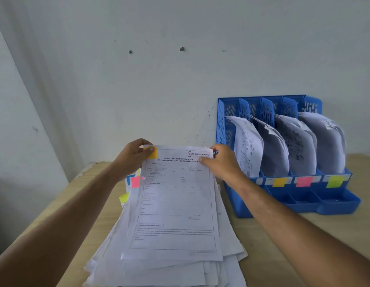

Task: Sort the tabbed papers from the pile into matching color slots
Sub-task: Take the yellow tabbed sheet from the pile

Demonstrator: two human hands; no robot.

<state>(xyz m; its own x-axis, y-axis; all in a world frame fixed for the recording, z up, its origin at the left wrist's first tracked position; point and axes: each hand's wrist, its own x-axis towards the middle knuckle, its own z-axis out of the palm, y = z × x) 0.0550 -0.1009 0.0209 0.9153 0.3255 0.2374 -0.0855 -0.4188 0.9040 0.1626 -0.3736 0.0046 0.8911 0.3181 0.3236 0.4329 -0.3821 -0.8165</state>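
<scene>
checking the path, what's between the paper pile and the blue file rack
A bare strip of wooden table, crossed above by the right forearm; the head view shows it between the pile and the rack.

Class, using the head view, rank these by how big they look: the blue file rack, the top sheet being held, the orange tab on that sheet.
1. Blue file rack and top sheet: similar; the sheet is nearer, so unsure.
2. Orange tab: clearly smallest.
</scene>
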